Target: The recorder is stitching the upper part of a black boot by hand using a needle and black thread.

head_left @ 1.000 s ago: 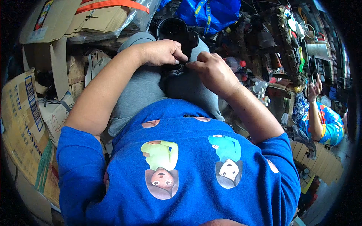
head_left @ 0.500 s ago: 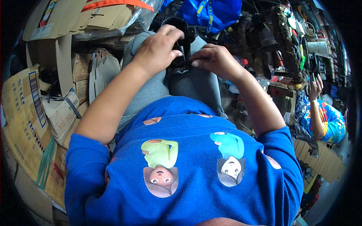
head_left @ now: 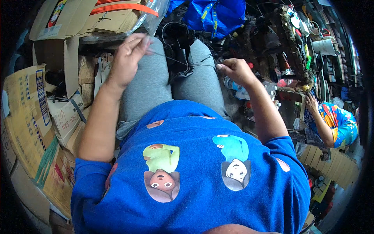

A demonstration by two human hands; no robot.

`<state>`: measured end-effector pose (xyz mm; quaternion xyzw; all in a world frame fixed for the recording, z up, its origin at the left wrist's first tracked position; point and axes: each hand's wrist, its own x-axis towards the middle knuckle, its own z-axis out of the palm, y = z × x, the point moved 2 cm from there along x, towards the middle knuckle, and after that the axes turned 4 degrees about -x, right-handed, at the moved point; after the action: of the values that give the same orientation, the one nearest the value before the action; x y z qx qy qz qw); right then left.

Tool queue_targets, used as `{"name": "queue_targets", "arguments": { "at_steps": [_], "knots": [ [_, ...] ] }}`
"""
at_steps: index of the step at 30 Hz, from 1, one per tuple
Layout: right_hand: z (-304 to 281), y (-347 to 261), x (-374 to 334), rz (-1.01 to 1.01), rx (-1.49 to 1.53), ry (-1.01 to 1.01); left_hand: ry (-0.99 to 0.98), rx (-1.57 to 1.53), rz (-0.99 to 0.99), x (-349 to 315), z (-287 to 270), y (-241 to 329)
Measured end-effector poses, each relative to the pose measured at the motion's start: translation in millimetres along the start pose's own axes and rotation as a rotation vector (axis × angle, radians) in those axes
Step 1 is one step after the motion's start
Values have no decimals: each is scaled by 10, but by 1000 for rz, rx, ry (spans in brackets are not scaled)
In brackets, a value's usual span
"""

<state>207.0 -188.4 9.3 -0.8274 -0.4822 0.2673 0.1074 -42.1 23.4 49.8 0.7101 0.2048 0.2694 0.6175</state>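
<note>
You have your left hand [head_left: 128,58] and right hand [head_left: 236,71] well apart above your grey trousers [head_left: 150,78], each grip pinching dark thread [head_left: 171,59] that runs to the black item [head_left: 180,50] between your knees, near the blue bag [head_left: 216,17].

Above the grey trousers [head_left: 146,80], there is open air between the left hand [head_left: 128,58] and the right hand [head_left: 237,71], but a thin dark thread [head_left: 167,57] crosses it. Ahead, the black item [head_left: 180,48] and, farther away, the blue bag [head_left: 230,16] stand in the way. On the left, cardboard boxes [head_left: 25,121] limit the passage; on the right, bottles [head_left: 242,93] and a cluttered rack [head_left: 289,39] do.
</note>
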Motion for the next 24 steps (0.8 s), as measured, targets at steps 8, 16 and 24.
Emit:
{"name": "queue_targets", "arguments": {
  "at_steps": [8, 16, 24],
  "knots": [
    [189, 316, -185, -228, -267, 136, -213, -1100, -428, -53, -215, -488],
    [410, 569, -237, 174, 1046, 61, 41, 345, -52, -33, -356, -143],
    [415, 542, -338, 250, 1302, -8, -338, 806, 348, -228, 652, -159]
  ]
}}
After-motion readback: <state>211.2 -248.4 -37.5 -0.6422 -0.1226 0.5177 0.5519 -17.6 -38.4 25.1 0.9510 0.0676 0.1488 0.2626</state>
